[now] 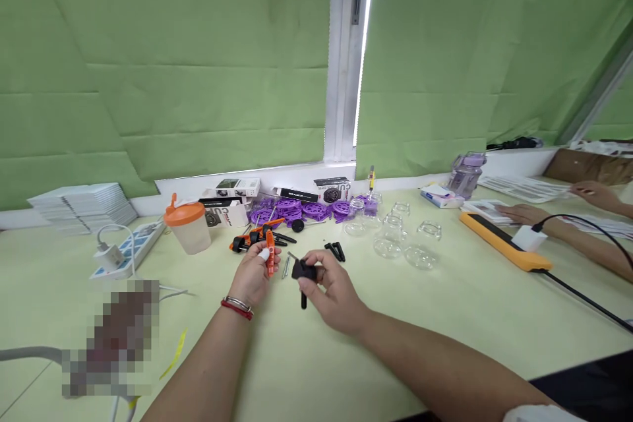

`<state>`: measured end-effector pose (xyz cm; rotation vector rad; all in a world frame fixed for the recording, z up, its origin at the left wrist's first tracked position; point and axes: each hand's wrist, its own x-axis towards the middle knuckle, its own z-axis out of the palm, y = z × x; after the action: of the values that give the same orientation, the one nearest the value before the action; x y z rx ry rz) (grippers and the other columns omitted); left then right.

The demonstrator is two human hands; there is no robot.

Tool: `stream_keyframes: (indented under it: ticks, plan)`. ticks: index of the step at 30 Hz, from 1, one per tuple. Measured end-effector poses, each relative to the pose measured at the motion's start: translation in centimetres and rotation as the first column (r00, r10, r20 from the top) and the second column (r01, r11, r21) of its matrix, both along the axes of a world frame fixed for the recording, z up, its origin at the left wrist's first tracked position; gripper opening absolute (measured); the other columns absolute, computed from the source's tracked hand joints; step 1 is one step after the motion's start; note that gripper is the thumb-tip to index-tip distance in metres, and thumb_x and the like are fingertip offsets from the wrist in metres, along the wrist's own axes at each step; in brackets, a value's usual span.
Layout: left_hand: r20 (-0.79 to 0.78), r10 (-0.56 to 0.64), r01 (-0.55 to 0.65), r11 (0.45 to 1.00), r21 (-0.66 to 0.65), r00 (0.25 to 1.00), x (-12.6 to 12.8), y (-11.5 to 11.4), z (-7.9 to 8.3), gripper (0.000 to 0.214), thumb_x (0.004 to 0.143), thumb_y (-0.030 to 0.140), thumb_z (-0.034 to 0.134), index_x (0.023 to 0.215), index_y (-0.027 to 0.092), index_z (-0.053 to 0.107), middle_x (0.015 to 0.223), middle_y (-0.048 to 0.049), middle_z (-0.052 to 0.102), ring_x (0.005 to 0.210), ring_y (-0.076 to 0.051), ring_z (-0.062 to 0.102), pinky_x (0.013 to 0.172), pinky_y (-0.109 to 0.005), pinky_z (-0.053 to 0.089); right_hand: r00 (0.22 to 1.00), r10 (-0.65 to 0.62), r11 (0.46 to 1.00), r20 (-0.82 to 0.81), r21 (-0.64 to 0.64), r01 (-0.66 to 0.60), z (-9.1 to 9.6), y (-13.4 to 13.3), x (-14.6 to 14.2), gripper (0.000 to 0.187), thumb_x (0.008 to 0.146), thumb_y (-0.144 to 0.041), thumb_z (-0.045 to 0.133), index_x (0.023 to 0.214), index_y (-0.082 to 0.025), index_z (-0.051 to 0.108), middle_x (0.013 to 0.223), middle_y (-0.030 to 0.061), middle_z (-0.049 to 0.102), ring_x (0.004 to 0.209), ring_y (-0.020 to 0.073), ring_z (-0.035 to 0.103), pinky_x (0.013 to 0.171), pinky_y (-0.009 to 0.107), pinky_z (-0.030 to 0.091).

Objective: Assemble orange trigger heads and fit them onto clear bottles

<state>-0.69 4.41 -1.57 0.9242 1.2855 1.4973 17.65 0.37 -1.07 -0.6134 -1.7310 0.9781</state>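
Note:
My left hand [252,271] is closed on a flat orange plastic part [270,253], held nearly upright. In my right hand [336,293], a small black plastic part [303,270] is pinched between thumb and fingers, with a dark stem pointing down below it. Between the hands, thin metal screws [286,266] lie on the table. Short black rods [335,251] rest just beyond my right hand. Past my left hand sits a pile of orange and black parts [254,236], partly hidden by the fingers. My fingers cover some of both held parts.
Purple plastic parts [291,211] and cartons [237,188] line the wall. Clear containers [390,237] stand right of centre. An orange-lidded cup [190,227] and a white power strip [141,250] are left. Rightward, another person's hands [527,214] are beyond an orange power strip [504,241].

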Motion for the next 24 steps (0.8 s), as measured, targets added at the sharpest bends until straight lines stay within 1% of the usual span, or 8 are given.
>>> stream_keyframes:
  ticks: [2, 5, 7, 12, 14, 19, 21, 24]
  plan:
    - [0.095, -0.059, 0.059, 0.998, 0.008, 0.994, 0.7, -0.5, 0.2, 0.020, 0.076, 0.024, 0.056, 0.093, 0.019, 0.050, 0.082, -0.0058, 0.066, 0.061, -0.012, 0.061, 0.057, -0.025, 0.049, 1.000, 0.021, 0.997, -0.013, 0.069, -0.020, -0.5, -0.9, -0.1, 0.021, 0.085, -0.027, 0.055, 0.102, -0.024, 0.043, 0.100, 0.0049, 0.051, 0.075, 0.0130, 0.054, 0.067, 0.028, 0.048]
    - [0.217, -0.136, 0.133, 0.991, 0.028, 0.967, 1.5, -1.1, 0.3, 0.021, 0.076, 0.023, 0.058, 0.095, 0.019, 0.051, 0.082, -0.0044, 0.066, 0.067, -0.013, 0.063, 0.065, -0.027, 0.051, 1.000, 0.025, 0.992, -0.004, 0.121, -0.024, -0.8, -0.9, -0.5, 0.021, 0.084, -0.023, 0.055, 0.101, -0.024, 0.043, 0.103, 0.0051, 0.049, 0.074, 0.0123, 0.053, 0.068, 0.028, 0.049]
    - [0.240, -0.176, 0.170, 0.984, 0.047, 0.955, 1.8, -1.3, 0.2, 0.023, 0.075, 0.024, 0.059, 0.097, 0.020, 0.051, 0.082, -0.0032, 0.066, 0.070, -0.013, 0.063, 0.068, -0.028, 0.051, 0.999, 0.037, 0.992, -0.007, 0.119, -0.036, -0.8, -0.8, -0.7, 0.022, 0.084, -0.023, 0.055, 0.102, -0.024, 0.042, 0.104, 0.0048, 0.048, 0.074, 0.0119, 0.053, 0.068, 0.028, 0.049]
    - [0.242, -0.233, 0.219, 0.972, 0.085, 0.942, 2.1, -1.7, 0.5, 0.026, 0.076, 0.028, 0.062, 0.098, 0.020, 0.052, 0.084, -0.0023, 0.065, 0.065, -0.012, 0.060, 0.065, -0.027, 0.050, 0.998, 0.057, 0.994, -0.031, 0.100, -0.054, -1.0, -0.8, -0.8, 0.024, 0.082, -0.021, 0.056, 0.102, -0.024, 0.043, 0.106, 0.0048, 0.047, 0.075, 0.0119, 0.054, 0.068, 0.028, 0.049]
    - [0.247, -0.258, 0.243, 0.966, 0.088, 0.934, 2.3, -1.9, 0.6, 0.027, 0.075, 0.029, 0.065, 0.097, 0.020, 0.053, 0.085, -0.0016, 0.065, 0.066, -0.012, 0.060, 0.066, -0.027, 0.049, 0.997, 0.062, 0.997, -0.045, 0.041, -0.060, -1.1, -0.7, -0.8, 0.024, 0.082, -0.022, 0.057, 0.101, -0.023, 0.043, 0.104, 0.0044, 0.049, 0.074, 0.0116, 0.054, 0.066, 0.028, 0.048]
    - [0.234, -0.344, 0.330, 0.939, 0.097, 0.909, 3.0, -2.3, 0.7, 0.032, 0.070, 0.026, 0.072, 0.096, 0.020, 0.056, 0.080, 0.0011, 0.062, 0.070, -0.011, 0.059, 0.065, -0.022, 0.046, 0.994, 0.024, 0.971, -0.107, -0.232, -0.049, -1.5, 0.3, -1.1, 0.030, 0.082, -0.027, 0.058, 0.105, -0.023, 0.040, 0.086, 0.0001, 0.053, 0.065, 0.0112, 0.052, 0.060, 0.026, 0.045]
    - [0.214, -0.367, 0.353, 0.930, 0.102, 0.905, 3.2, -2.3, 0.6, 0.032, 0.070, 0.024, 0.073, 0.097, 0.020, 0.056, 0.078, 0.0022, 0.061, 0.068, -0.010, 0.058, 0.062, -0.020, 0.045, 0.989, 0.016, 0.955, -0.149, -0.289, -0.059, -1.5, 0.7, -1.1, 0.034, 0.080, -0.027, 0.060, 0.107, -0.023, 0.040, 0.089, 0.0004, 0.053, 0.066, 0.0112, 0.052, 0.060, 0.026, 0.045]
    - [0.200, -0.386, 0.369, 0.922, 0.115, 0.901, 3.3, -2.4, 0.7, 0.029, 0.070, 0.022, 0.074, 0.094, 0.020, 0.057, 0.080, 0.0019, 0.062, 0.070, -0.010, 0.058, 0.064, -0.021, 0.044, 0.981, 0.005, 0.951, -0.196, -0.302, -0.066, -1.1, 0.9, -1.0, 0.040, 0.076, -0.024, 0.063, 0.109, -0.024, 0.040, 0.104, 0.0034, 0.049, 0.074, 0.0116, 0.055, 0.064, 0.027, 0.047]
